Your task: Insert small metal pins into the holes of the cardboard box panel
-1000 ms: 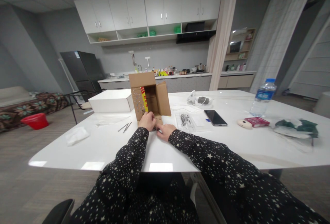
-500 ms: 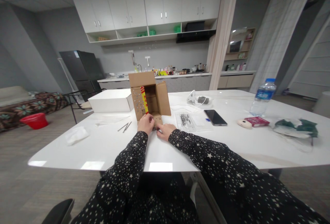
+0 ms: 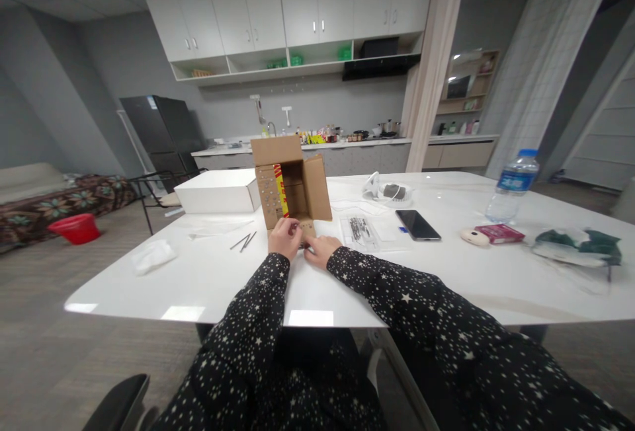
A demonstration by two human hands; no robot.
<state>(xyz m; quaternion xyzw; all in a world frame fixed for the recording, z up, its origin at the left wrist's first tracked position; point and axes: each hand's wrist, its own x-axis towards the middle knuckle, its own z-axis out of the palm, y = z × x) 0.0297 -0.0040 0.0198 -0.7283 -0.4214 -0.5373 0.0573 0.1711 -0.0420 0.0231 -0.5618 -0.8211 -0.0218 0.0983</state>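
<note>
A small brown cardboard box lies on its side on the white table, its open mouth toward me and its flaps spread; a red and yellow strip shows inside. My left hand rests on the box's lower flap, fingers curled over it. My right hand lies beside it at the flap's front edge, fingers bent and pinched on something too small to make out. Both arms wear a dark star-patterned sleeve.
A white flat box, two thin metal rods, crumpled tissue, a clear bag of small parts, a black phone, a water bottle, a red pack and a green cloth lie on the table.
My left hand shifted slightly on the box's lower flap, and the view moved a little. My right hand stayed in place.
</note>
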